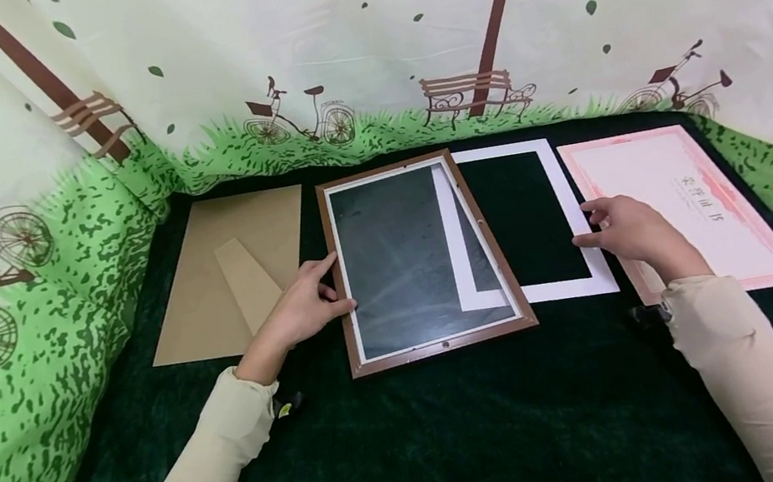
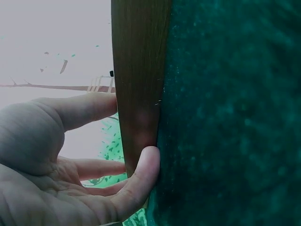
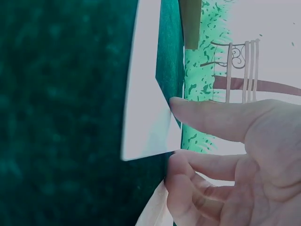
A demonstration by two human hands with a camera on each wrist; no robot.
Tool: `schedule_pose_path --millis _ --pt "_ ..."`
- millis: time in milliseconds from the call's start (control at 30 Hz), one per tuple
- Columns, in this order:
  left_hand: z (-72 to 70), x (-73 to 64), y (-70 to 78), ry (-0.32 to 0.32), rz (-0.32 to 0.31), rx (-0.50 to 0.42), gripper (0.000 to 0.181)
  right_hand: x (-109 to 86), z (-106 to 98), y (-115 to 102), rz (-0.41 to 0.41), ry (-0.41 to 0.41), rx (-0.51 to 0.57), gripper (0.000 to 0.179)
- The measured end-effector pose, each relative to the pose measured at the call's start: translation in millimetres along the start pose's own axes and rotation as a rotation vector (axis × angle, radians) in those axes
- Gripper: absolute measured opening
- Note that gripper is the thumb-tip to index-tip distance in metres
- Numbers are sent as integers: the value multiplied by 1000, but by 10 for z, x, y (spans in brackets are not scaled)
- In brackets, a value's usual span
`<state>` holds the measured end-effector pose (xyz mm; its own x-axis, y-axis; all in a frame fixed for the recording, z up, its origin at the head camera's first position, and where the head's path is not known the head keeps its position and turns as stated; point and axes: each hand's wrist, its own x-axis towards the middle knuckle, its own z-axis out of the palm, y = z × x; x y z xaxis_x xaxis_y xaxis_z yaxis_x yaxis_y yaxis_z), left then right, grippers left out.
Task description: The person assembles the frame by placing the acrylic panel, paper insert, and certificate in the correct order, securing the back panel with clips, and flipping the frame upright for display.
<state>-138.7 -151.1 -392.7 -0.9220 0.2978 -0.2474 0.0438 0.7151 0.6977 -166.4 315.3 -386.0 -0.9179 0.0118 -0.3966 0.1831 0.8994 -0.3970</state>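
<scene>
My left hand (image 1: 307, 304) grips the left edge of a brown picture frame (image 1: 444, 345), thumb on one side and fingers on the other. The left wrist view shows the frame's wooden side (image 2: 141, 75) against the fingertips. Turned slightly askew, the frame with its clear pane overlaps the left part of a white mat (image 1: 569, 290). My right hand (image 1: 631, 229) is at the mat's right border, thumb and forefinger pinching the strip. The right wrist view has the mat's corner (image 3: 146, 136) beside the thumb tip; part of the contact is hidden.
A brown backing board (image 1: 188, 306) with an easel stand (image 1: 245, 284) lies to the left, partly under the left forearm. On the right is a pink-bordered certificate (image 1: 750, 234). Dark green cloth (image 1: 465, 448) covers the table, and a printed curtain (image 1: 355, 44) surrounds it.
</scene>
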Motion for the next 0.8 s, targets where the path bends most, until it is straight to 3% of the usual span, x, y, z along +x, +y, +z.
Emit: schedule_pose_path --millis 167,367,567,800 --pt "-2 -2 3 -7 -4 -6 86 24 10 23 -16 -4 67 72" --pt "-8 -3 2 -10 -10 -6 86 59 12 74 -32 -9 233 69" --pt "-2 5 -5 -7 1 21 87 47 3 84 -66 45 346 70" --pt "29 -17 31 -70 1 41 96 12 -8 113 -106 71 347 67"
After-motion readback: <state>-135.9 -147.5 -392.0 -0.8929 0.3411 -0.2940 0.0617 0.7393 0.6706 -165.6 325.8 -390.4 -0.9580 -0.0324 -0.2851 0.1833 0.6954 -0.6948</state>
